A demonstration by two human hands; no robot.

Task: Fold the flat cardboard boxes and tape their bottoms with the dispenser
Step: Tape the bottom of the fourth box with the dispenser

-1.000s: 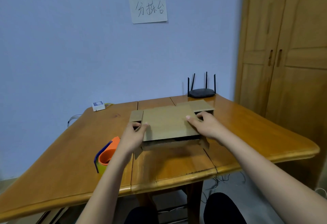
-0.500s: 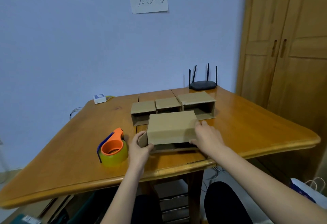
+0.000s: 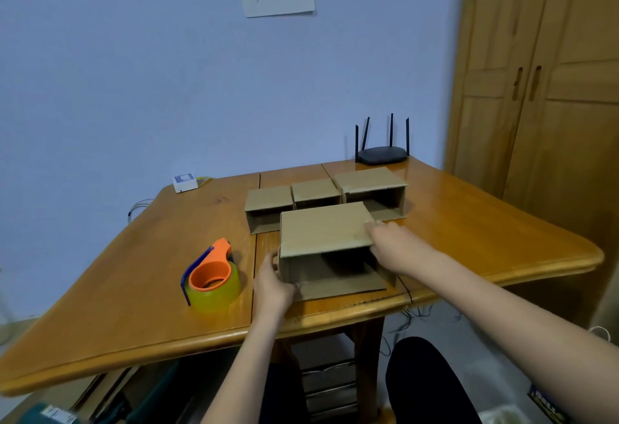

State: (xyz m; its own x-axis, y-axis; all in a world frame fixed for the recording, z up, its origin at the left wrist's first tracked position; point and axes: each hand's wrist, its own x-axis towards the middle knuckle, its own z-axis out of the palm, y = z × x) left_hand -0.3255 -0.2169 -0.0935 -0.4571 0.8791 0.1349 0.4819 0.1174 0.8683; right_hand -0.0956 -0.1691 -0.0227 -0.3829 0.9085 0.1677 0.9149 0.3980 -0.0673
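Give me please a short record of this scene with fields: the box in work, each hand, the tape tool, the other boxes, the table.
box in work: cardboard box opened into shape, open end toward the person, bottom flap lying flat on the table
left hand: grips the box's left near corner
right hand: holds the box's right side
tape dispenser: orange and blue, left of the box, untouched
other boxes: three formed boxes in a row behind
table: wooden table
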